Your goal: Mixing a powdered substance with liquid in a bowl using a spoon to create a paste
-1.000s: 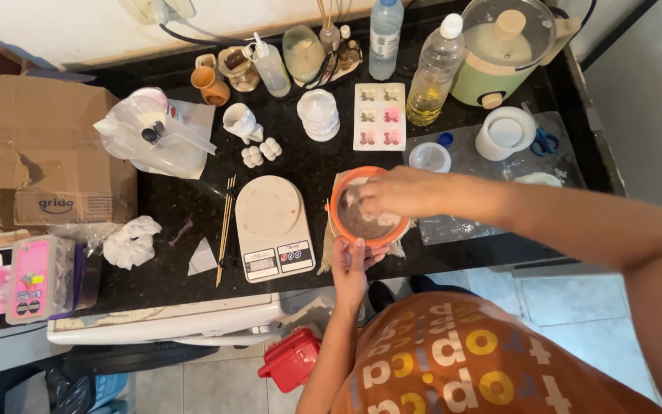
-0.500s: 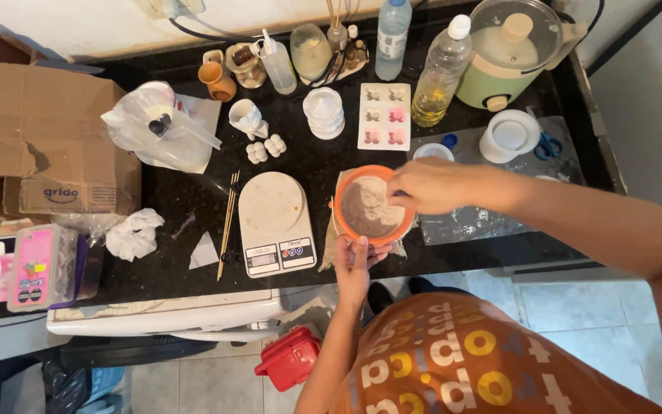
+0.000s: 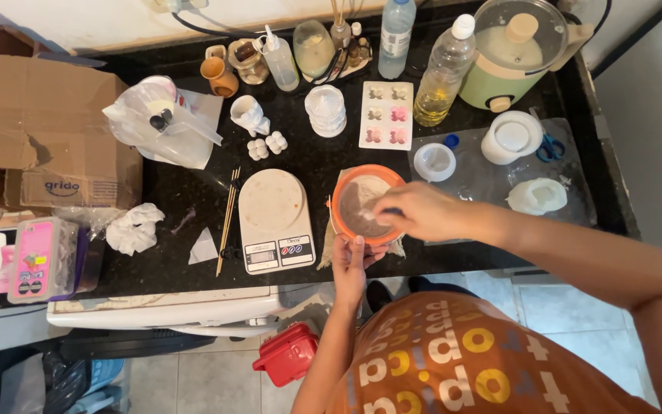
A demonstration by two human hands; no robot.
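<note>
Kitchen scale (image 3: 275, 218) sits centre frame, wooden skewers (image 3: 227, 222) just left of it. Upper left, a cardboard box (image 3: 47, 130). Top right, a green cooker (image 3: 516, 50), an oil bottle (image 3: 442, 75) beside it. White silicone mould (image 3: 386, 115) lies between.

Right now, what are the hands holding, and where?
The left hand holds the orange bowl by its near rim. The right hand is over the bowl; whether it holds anything cannot be told.
</note>
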